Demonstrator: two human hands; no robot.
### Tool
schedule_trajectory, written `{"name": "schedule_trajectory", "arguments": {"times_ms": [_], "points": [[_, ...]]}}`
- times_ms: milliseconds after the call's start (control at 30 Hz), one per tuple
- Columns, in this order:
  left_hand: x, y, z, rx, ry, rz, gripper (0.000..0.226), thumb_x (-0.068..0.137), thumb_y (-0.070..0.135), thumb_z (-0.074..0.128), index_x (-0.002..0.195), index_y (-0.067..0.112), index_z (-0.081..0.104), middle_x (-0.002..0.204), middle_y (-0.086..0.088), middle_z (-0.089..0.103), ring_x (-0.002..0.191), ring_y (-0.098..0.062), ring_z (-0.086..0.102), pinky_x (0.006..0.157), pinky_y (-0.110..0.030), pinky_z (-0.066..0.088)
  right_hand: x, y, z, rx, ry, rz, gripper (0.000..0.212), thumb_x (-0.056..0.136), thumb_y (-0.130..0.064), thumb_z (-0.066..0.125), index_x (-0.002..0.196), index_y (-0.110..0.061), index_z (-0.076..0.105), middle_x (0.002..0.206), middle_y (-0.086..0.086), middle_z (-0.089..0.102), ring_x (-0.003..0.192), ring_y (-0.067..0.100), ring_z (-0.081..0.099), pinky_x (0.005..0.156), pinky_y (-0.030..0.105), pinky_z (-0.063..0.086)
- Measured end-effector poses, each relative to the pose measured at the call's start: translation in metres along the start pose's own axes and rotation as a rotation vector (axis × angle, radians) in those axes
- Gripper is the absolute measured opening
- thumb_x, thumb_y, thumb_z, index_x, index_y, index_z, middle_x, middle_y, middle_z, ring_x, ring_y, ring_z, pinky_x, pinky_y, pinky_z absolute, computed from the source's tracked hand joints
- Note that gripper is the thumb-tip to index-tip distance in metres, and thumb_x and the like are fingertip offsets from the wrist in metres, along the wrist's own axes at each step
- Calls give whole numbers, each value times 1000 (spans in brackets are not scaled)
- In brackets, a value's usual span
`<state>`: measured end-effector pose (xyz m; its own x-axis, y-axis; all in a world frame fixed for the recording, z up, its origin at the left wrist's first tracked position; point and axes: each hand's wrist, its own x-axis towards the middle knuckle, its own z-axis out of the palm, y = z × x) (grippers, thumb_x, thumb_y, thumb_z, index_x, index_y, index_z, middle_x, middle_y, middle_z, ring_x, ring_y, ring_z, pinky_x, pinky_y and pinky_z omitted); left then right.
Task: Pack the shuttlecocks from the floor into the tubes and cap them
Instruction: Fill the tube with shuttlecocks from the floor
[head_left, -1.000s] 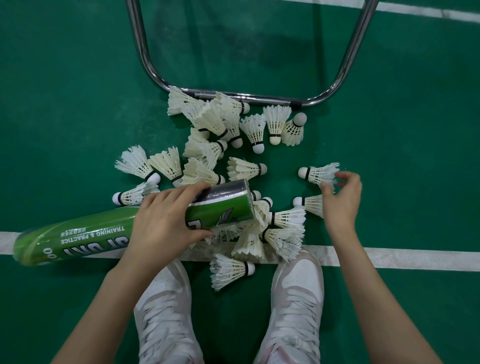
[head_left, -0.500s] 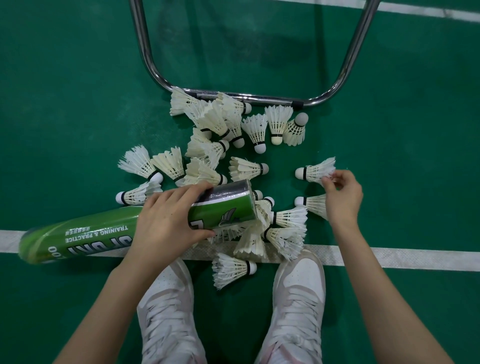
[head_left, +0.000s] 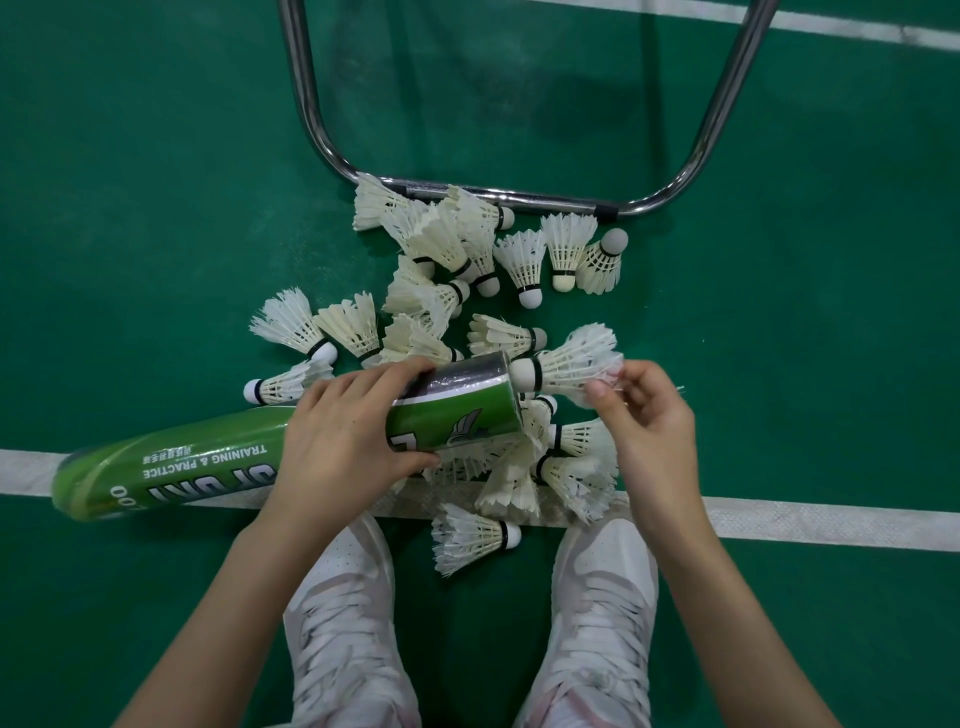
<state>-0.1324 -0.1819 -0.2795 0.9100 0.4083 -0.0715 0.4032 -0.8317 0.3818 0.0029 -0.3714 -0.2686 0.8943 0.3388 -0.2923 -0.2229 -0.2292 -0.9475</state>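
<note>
- The likeliest failure was the cork nose of the held shuttlecock (head_left: 563, 370) catching on the rim of the green tube (head_left: 291, 452): the nose sat just at the open mouth, not clearly inside, and the tube lay tilted, so a slightly skewed push could have jammed it or bent the feathers
- A second risk was a crushed skirt, since the grip fell on the thin feather tips rather than on the cork
- The tube mouth hung directly above the loose shuttlecocks (head_left: 524, 457) on the floor, so a fumbled one would have dropped back into the heap
- The left hand (head_left: 343, 431) grasped the tube around its middle, fingers over the top and thumb underneath, with the open end pointing toward 3 o'clock and the closed end toward 9 o'clock
- The right hand (head_left: 644, 421), at 3 o'clock of the mouth, pinched the feather end between thumb and fingertips, cork aimed at 9 o'clock
- Many shuttlecocks remained unpacked, spreading toward 12 o'clock as far as the metal frame (head_left: 498, 195)
</note>
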Motion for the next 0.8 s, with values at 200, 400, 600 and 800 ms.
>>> {"name": "schedule_trajectory", "arguments": {"times_ms": [200, 400, 600, 800], "points": [[0, 0, 0, 0, -6, -10, 85, 51, 48, 83, 124, 33, 43, 114, 3, 63, 102, -26, 57, 87, -40, 40, -8, 2, 16, 11, -161, 42, 8, 86, -11, 61, 89, -17, 57, 87, 1, 62, 82, 6, 60, 78, 13, 49], [1, 1, -1, -2, -8, -20, 84, 52, 47, 83, 125, 30, 46, 115, 2, 62, 103, -27, 57, 88, -41, 40, -13, 4, 26, 7, -260, 6, 8, 87, -10, 60, 89, -18, 59, 83, -9, 63, 81, 0, 59, 77, 14, 47], [-2, 2, 2, 7, 13, 0, 86, 50, 45, 84, 123, 34, 41, 113, 3, 63, 100, -27, 58, 85, -42, 41, -21, 4, 27, -42, -297, 17, 14, 82, -20, 67, 85, -31, 59, 76, -24, 61, 80, -8, 56, 74, 9, 43], [-1, 1, 3, 8, 3, 1, 84, 50, 45, 84, 123, 33, 43, 113, 3, 63, 100, -27, 58, 85, -43, 41, -25, 4, 34, -149, -269, -15, 27, 77, -16, 73, 86, -35, 55, 85, -17, 61, 84, -12, 55, 73, 1, 38]]}}
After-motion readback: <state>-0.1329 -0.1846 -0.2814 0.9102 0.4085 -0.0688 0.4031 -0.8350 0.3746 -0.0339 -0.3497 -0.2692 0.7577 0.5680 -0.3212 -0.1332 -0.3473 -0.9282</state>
